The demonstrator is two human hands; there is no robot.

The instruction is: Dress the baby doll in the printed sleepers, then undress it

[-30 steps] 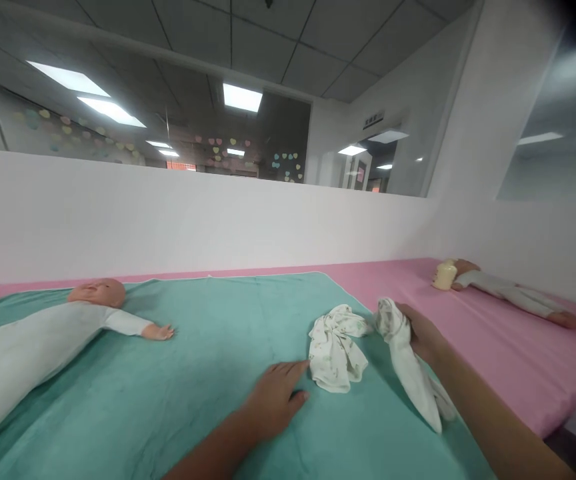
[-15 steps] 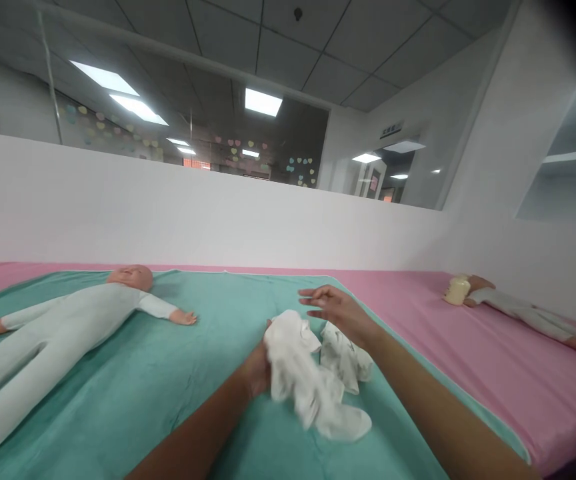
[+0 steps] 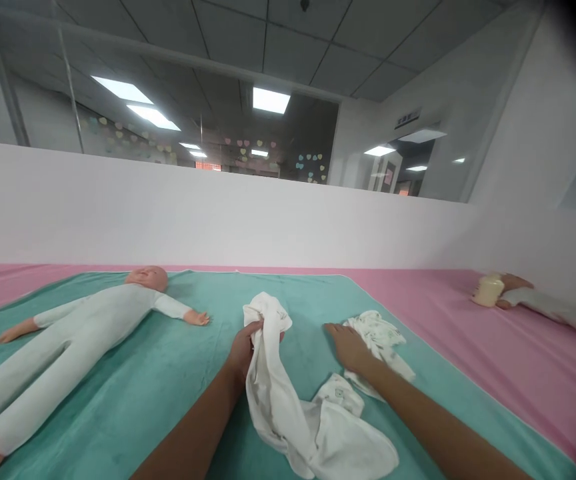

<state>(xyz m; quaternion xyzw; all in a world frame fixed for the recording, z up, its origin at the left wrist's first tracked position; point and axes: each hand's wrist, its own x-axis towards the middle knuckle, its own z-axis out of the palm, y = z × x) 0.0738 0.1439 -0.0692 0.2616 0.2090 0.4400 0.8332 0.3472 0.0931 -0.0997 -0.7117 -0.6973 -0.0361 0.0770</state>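
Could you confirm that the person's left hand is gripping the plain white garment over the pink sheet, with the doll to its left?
Not quite: the head view shows the left hand gripping the plain white garment over the teal blanket, not the pink sheet; the doll does lie to its left.

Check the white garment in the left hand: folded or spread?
Unfolded: white garment bunched in left hand, trailing crumpled over the blanket.

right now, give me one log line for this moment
left hand: grips white garment | right hand: open, by patterned cloth | doll: on back on teal blanket
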